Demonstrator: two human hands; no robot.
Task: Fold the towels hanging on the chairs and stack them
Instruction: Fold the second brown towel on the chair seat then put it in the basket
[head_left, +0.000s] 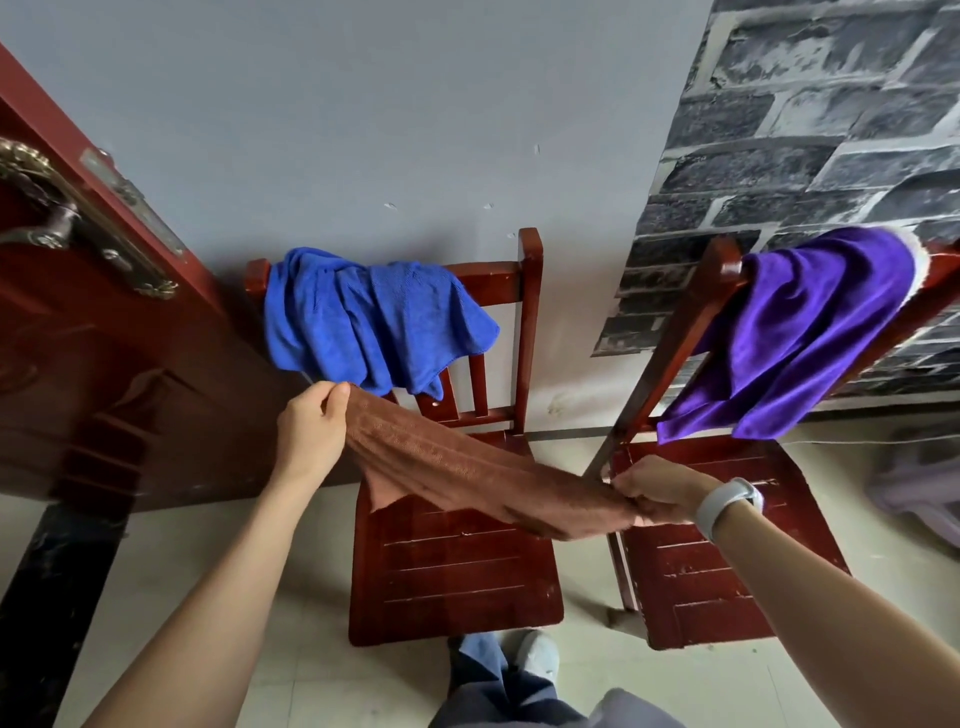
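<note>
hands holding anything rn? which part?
Yes: the brown towel, stretched between both hands. The left hand pinches its upper end; the right hand grips its lower end, above the chair seats.

Brown towel (467, 467): ribbed weave, stretched taut in air as a narrow band from 10 o'clock down to 4 o'clock, one corner drooping at centre above left chair (457, 571) seat. Blue towel (363, 322): bunched, draped over left chair's backrest, 12 o'clock of brown. Purple towel (800, 332): glossy, white-edged, hanging from right chair (717, 561) backrest, at 2 o'clock.
</note>
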